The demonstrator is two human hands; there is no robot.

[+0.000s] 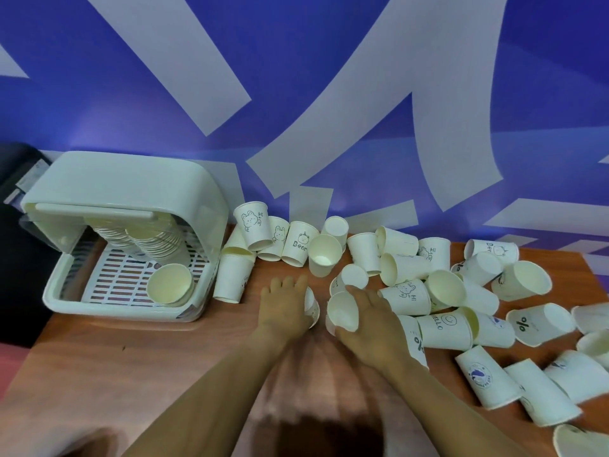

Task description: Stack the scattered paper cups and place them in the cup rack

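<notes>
Paper cups: thin-walled, light, easily crushed; one point(311, 306) gripped sidelong in left hand point(283, 303) fingers, another point(342, 313) in right hand point(370, 319) fingers, best taken gently mid-wall.

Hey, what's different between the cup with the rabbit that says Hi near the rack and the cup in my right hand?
The rabbit cup stands mouth down by the cup rack, untouched; the held cup lies tilted in the right hand, its open mouth facing the camera.
The rabbit cup shows its printed outside; the held cup shows mostly its plain inside.
Both are white paper cups that look alike in shape.
</notes>
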